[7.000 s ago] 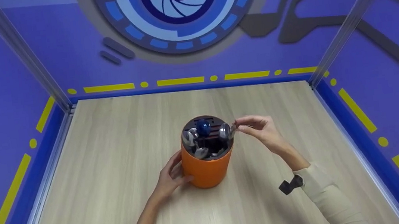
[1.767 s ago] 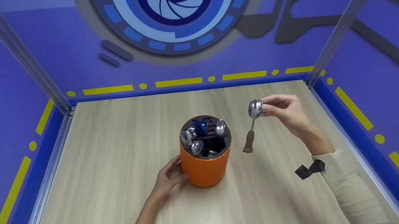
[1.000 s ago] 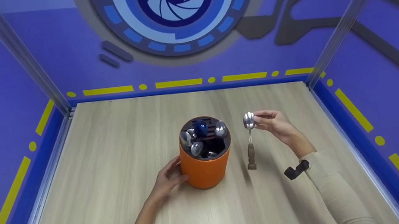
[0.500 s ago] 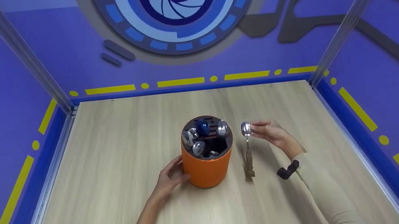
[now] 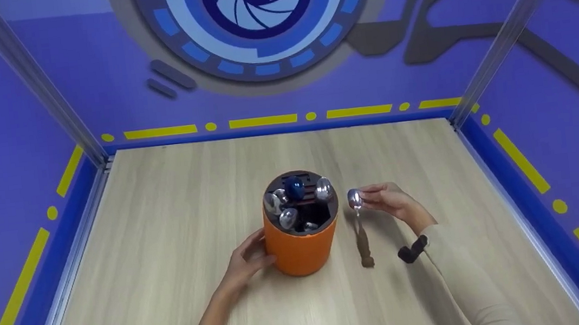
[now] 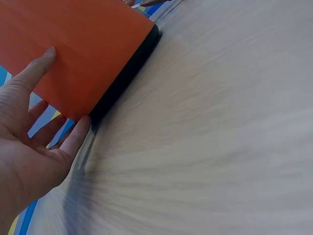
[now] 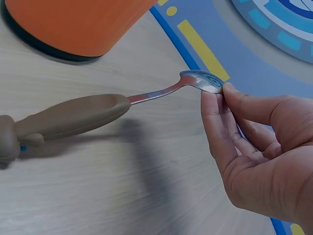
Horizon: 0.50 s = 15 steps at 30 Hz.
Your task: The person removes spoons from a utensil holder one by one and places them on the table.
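Note:
My right hand (image 5: pixel 392 202) pinches a spoon (image 5: pixel 362 241) by the rim of its shiny metal bowl, thumb against fingertips. In the right wrist view, the spoon's thick brown handle (image 7: pixel 78 117) reaches away from my fingers, with a knobbed end low over the wood, perhaps touching it. An orange cylindrical cutlery holder (image 5: pixel 300 254) stands upright to the left of the spoon. My left hand (image 5: pixel 244 263) holds its left side, thumb on the front and fingers around the lower wall. Several metal spoon bowls (image 5: pixel 289 218) and a dark blue rounded piece (image 5: pixel 295 188) stick out of its slotted black top.
The pale wooden table (image 5: pixel 175 208) spreads around the holder. Blue-purple panels (image 5: pixel 207 109) with yellow marks enclose its back and sides, with metal posts (image 5: pixel 517 33) at the back corners.
My right hand has drawn the spoon out of the holder, swung it right, then lowered it beside the holder with its handle toward the table. My left hand has stayed on the holder.

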### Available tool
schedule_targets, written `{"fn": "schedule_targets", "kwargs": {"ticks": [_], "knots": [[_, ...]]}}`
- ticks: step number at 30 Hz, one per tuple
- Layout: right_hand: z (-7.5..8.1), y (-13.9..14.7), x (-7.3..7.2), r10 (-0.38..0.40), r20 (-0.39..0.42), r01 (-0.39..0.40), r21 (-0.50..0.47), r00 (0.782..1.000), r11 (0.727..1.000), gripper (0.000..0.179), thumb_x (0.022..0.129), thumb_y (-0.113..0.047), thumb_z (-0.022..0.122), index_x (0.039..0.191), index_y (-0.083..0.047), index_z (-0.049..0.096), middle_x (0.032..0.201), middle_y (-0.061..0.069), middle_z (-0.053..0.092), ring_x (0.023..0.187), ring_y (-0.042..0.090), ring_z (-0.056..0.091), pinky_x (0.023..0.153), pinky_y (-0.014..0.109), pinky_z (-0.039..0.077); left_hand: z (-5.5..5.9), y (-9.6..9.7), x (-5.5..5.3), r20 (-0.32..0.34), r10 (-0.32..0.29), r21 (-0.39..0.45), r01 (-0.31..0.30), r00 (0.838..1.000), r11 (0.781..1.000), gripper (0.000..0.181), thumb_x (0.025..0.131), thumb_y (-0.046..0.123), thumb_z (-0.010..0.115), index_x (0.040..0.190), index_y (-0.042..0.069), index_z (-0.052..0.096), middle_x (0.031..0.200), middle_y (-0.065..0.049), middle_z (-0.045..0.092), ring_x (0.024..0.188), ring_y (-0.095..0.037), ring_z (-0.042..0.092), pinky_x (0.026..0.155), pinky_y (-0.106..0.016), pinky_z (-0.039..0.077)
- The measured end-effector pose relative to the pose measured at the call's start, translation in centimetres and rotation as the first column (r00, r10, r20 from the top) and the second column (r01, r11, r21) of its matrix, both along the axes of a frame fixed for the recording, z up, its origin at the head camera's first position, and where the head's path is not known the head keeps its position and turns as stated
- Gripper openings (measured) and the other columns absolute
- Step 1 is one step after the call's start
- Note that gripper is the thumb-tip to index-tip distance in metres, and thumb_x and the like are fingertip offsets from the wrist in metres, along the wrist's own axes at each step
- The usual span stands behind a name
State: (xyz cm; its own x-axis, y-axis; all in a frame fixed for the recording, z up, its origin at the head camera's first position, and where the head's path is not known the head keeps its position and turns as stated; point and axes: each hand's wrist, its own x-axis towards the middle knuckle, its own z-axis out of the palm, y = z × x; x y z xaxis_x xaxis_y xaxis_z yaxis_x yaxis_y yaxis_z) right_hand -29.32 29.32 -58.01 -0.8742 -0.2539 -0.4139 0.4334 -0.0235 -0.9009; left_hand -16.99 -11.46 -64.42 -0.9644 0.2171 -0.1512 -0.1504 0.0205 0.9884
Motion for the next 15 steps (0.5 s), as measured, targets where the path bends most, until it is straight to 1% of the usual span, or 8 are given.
{"fn": "schedule_targets", "kwargs": {"ticks": [4, 6, 10, 12, 15], "knots": [[-0.60, 0.21, 0.11, -0.017, -0.013, 0.018, 0.051, 1.000, 0.999, 0.044, 0.098, 0.001, 0.063, 0.139, 0.014, 0.053, 0.101, 0.002, 0.077, 0.093, 0.010, 0.074, 0.088, 0.026, 0.063, -0.07, 0.02, 0.00, -0.009, -0.017, 0.018, 0.017, 1.000, 1.000, 0.076, 0.087, 0.020, 0.083, 0.154, 0.019, 0.047, 0.160, -0.009, 0.046, 0.151, -0.030, 0.038, 0.128, -0.050, 0.028], [-0.81, 0.31, 0.11, -0.020, -0.022, 0.022, 0.081, 1.000, 0.996, 0.043, 0.098, 0.001, 0.064, 0.138, 0.013, 0.054, 0.103, 0.002, 0.077, 0.094, 0.010, 0.074, 0.094, 0.030, 0.061, -0.08, 0.00, -0.02, -0.014, -0.022, 0.030, 0.022, 1.000, 0.999, 0.077, 0.087, 0.018, 0.082, 0.154, 0.017, 0.046, 0.159, -0.010, 0.046, 0.151, -0.031, 0.039, 0.128, -0.049, 0.028], [-0.96, 0.32, -0.01, -0.017, -0.025, 0.019, 0.108, 1.000, 0.994, 0.042, 0.098, -0.002, 0.065, 0.136, 0.012, 0.057, 0.106, 0.003, 0.077, 0.094, 0.011, 0.074, 0.105, 0.039, 0.057, -0.08, -0.09, -0.02, -0.023, -0.025, 0.011, 0.025, 0.999, 1.000, 0.077, 0.087, 0.020, 0.083, 0.155, 0.017, 0.045, 0.159, -0.010, 0.046, 0.150, -0.032, 0.039, 0.127, -0.050, 0.030], [-0.96, 0.27, -0.10, -0.016, -0.022, 0.019, 0.107, 1.000, 0.994, 0.042, 0.098, -0.002, 0.066, 0.136, 0.013, 0.057, 0.106, 0.004, 0.077, 0.094, 0.011, 0.074, 0.105, 0.039, 0.057, -0.08, -0.13, -0.06, -0.019, -0.025, 0.010, 0.025, 1.000, 1.000, 0.078, 0.086, 0.021, 0.083, 0.154, 0.018, 0.046, 0.159, -0.009, 0.046, 0.150, -0.031, 0.039, 0.127, -0.050, 0.030], [-0.95, 0.18, -0.27, -0.016, -0.025, 0.018, 0.117, 1.000, 0.993, 0.042, 0.098, -0.002, 0.065, 0.136, 0.013, 0.056, 0.106, 0.005, 0.077, 0.094, 0.011, 0.074, 0.100, 0.035, 0.059, 0.05, -0.14, -0.11, -0.018, -0.022, 0.008, 0.022, 1.000, 1.000, 0.078, 0.086, 0.022, 0.084, 0.154, 0.019, 0.046, 0.159, -0.008, 0.046, 0.150, -0.031, 0.039, 0.127, -0.051, 0.030]]}}
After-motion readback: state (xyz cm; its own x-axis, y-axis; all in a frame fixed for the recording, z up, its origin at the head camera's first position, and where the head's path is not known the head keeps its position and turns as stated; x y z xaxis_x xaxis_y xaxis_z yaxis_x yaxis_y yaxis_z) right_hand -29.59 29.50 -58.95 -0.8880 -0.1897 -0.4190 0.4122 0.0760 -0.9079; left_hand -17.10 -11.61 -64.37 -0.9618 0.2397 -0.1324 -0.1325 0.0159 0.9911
